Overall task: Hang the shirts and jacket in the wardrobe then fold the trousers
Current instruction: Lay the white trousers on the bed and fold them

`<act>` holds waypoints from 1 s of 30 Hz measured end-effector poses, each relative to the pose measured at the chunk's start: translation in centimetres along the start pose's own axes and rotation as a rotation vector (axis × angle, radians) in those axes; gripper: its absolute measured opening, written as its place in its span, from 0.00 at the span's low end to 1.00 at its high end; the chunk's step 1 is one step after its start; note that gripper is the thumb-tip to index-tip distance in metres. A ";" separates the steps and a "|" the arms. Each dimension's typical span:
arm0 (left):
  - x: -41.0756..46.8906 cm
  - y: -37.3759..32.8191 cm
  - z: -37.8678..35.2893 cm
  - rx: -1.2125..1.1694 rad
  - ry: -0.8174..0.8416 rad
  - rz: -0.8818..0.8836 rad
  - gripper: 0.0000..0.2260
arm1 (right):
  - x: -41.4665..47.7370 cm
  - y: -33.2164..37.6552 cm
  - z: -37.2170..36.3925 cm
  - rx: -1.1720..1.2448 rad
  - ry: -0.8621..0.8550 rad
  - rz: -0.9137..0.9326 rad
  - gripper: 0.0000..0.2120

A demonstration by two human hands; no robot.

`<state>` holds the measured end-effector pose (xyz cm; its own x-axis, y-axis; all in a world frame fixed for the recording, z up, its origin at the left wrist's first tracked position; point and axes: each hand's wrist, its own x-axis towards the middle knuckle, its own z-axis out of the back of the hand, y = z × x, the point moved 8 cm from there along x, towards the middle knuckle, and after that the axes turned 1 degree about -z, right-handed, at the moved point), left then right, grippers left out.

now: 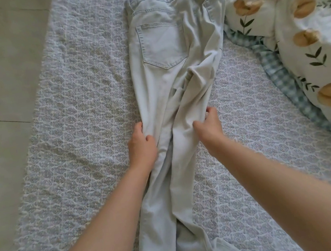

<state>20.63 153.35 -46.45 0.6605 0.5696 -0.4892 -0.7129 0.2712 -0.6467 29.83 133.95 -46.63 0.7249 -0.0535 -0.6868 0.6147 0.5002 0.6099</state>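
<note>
Trousers (168, 94) edges in both hands, mid-bed

I find no word, number, brand or sign that I can read here. The trousers (162, 95) show only plain stitching on the back pocket (162, 44), with no label that I can make out. The bed cover (74, 128) and the duvet (306, 24) carry only printed patterns, no letters.
</note>
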 end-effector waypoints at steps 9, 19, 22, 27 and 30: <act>-8.8 -4.3 1.0 -0.242 0.001 -0.138 0.12 | -7.7 1.8 6.8 -0.082 -0.163 0.309 0.18; -20.6 -5.7 2.3 -0.387 -0.025 -0.035 0.05 | -21.0 -3.0 11.4 -0.076 -0.135 0.344 0.15; -23.5 -5.6 2.3 -0.371 0.026 0.002 0.03 | -25.1 -5.2 12.3 -0.063 -0.112 0.357 0.14; -26.5 -4.8 1.3 -0.324 0.147 0.199 0.27 | -31.1 -7.8 13.8 -0.081 -0.076 0.403 0.14; -28.1 -5.2 0.6 -0.232 0.233 0.254 0.40 | -33.6 -8.6 14.6 -0.060 -0.041 0.435 0.14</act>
<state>5.69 136.37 -28.99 0.5252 0.3976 -0.7524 -0.8056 -0.0526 -0.5901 4.77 118.83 -23.01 0.9248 0.1395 -0.3539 0.2311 0.5328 0.8140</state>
